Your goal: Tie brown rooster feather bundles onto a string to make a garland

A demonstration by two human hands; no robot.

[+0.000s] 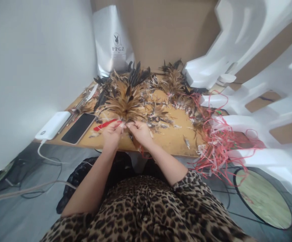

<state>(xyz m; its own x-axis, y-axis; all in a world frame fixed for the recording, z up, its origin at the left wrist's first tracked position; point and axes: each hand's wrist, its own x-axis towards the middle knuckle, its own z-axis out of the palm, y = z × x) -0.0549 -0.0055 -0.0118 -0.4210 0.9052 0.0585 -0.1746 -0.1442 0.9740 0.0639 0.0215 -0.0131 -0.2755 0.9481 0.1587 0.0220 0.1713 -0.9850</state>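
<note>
My left hand (112, 133) and my right hand (141, 131) meet at the near edge of a wooden board (168, 136), fingers pinched together at the stems of a fanned bunch of brown and black feathers (125, 104). A red strip (105, 124) sticks out to the left from my left hand's fingers. Whether each hand grips feathers or only the red strip is hard to make out. More feather bunches (172, 79) lie farther back on the board.
A black phone (78, 128) and a white power bank (53, 125) with a cable lie at the board's left end. A tangle of red strips (218, 134) spills off the right side. White foam pieces (249, 67) stand right; a silver bag (113, 40) behind.
</note>
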